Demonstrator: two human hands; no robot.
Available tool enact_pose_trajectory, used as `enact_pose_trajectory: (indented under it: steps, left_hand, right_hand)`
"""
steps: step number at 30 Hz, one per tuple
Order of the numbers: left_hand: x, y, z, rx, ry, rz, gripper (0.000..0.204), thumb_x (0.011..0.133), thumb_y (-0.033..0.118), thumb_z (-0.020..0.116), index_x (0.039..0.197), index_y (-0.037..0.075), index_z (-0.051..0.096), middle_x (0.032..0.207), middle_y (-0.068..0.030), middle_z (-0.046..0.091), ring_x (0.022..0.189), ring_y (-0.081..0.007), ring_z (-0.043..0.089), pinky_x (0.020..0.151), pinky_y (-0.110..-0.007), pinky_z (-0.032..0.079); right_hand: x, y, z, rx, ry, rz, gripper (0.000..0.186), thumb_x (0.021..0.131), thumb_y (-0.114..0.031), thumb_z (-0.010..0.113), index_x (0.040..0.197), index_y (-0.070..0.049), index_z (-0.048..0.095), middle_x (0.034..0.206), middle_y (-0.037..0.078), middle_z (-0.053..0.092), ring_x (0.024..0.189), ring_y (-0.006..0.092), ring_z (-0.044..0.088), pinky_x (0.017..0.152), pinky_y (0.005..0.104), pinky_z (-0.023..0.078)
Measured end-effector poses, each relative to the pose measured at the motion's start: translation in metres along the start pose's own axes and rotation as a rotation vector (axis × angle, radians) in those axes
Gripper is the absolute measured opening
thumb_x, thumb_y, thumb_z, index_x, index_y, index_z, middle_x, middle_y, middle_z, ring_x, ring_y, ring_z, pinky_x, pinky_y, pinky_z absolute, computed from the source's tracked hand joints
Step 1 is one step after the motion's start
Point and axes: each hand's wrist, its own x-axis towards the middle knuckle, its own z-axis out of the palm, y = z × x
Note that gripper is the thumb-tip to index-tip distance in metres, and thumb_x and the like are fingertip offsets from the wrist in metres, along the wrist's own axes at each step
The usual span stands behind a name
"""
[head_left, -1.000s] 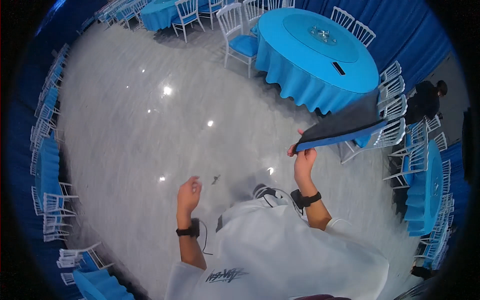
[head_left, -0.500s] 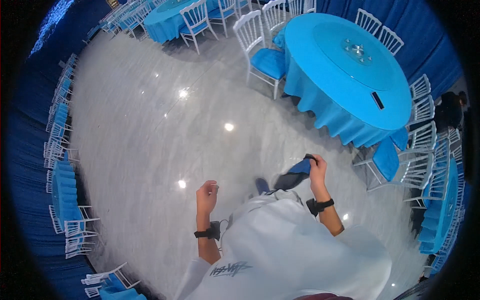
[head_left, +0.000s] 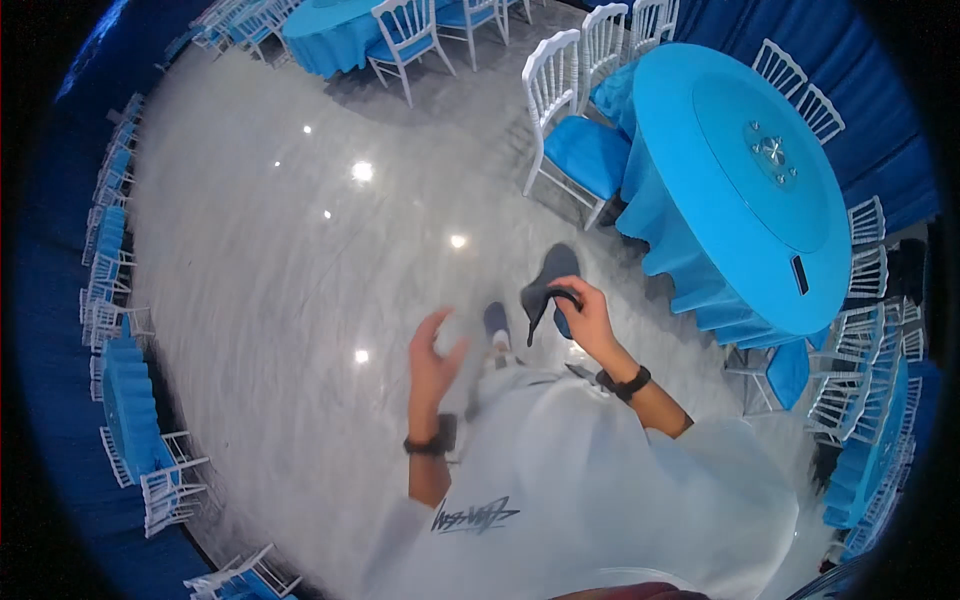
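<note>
My right hand [head_left: 585, 320] grips a dark blue flat pad [head_left: 548, 283], like a chair seat cushion, hanging down edge-on in front of me. My left hand [head_left: 432, 352] is raised beside it with fingers spread and holds nothing. Both wrists wear dark bands. I stand on a shiny grey floor [head_left: 280, 280]; one shoe [head_left: 496, 322] shows below the hands. A round table with a bright blue cloth [head_left: 740, 190] stands to my right, a small dark object [head_left: 799, 274] lying near its edge.
White chairs with blue seat pads [head_left: 575, 130] stand against the round table. A second blue table [head_left: 335, 30] with chairs is at the far end. Stacked white chairs [head_left: 110, 330] line the left wall; more chairs [head_left: 870, 360] crowd the right side, before blue drapes.
The dark pad, held out flat to my right a second ago, has swung down in front of me and now hangs from my right hand. My left hand rose toward it.
</note>
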Motion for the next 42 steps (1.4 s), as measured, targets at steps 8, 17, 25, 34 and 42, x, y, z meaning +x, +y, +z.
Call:
enact_pose_trajectory:
  steps: [8,17,25,34,42]
  left_hand:
    - [0.195,0.057,0.067,0.247,-0.499,0.328,0.050,0.083,0.024,0.081,0.127,0.011,0.063,0.128,-0.0107,0.064,0.104,-0.0367,0.069,0.084,-0.048,0.058]
    - [0.310,0.003,0.062,0.242,-0.489,0.320,0.029,0.080,0.007,0.073,0.109,0.009,0.070,0.114,-0.0095,0.065,0.097,-0.0361,0.069,0.080,-0.047,0.058]
    - [0.489,-0.026,0.065,-0.173,-0.811,0.060,0.030,0.083,-0.003,0.062,0.112,0.002,0.070,0.102,-0.0080,0.069,0.095,-0.0253,0.070,0.083,-0.036,0.056]
    - [0.757,-0.004,0.208,-0.546,-0.732,-0.079,0.045,0.094,0.006,0.065,0.137,-0.004,0.060,0.128,-0.0108,0.070,0.110,-0.0194,0.065,0.098,-0.035,0.051]
    - [0.824,-0.070,0.254,-0.299,-0.867,0.185,0.029,0.097,0.006,0.063,0.124,0.000,0.071,0.114,-0.0137,0.075,0.094,-0.0191,0.071,0.086,-0.032,0.055]
  right_hand:
    - [0.110,-0.049,0.020,-0.399,0.084,-0.067,0.027,0.089,-0.005,0.069,0.116,-0.003,0.072,0.078,0.020,0.071,0.065,0.0355,0.068,0.063,0.0365,0.053]
    - [0.204,-0.033,0.017,-0.681,0.191,0.090,0.014,0.086,-0.008,0.075,0.098,-0.003,0.074,0.086,0.018,0.073,0.075,0.0387,0.069,0.067,0.0438,0.052]
    - [0.380,-0.030,-0.012,-0.849,0.052,0.002,0.034,0.074,-0.019,0.088,0.104,-0.007,0.078,0.090,0.017,0.075,0.080,0.0390,0.071,0.071,0.0454,0.054]
    - [0.667,-0.001,-0.101,-1.264,0.455,-0.134,0.054,0.074,-0.024,0.089,0.124,-0.013,0.071,0.109,0.015,0.071,0.108,0.0374,0.068,0.089,0.0512,0.053]
    - [0.671,0.168,-0.014,-1.002,0.468,0.328,0.079,0.092,-0.023,0.074,0.159,-0.004,0.036,0.142,0.026,0.055,0.118,0.0479,0.062,0.099,0.0565,0.052]
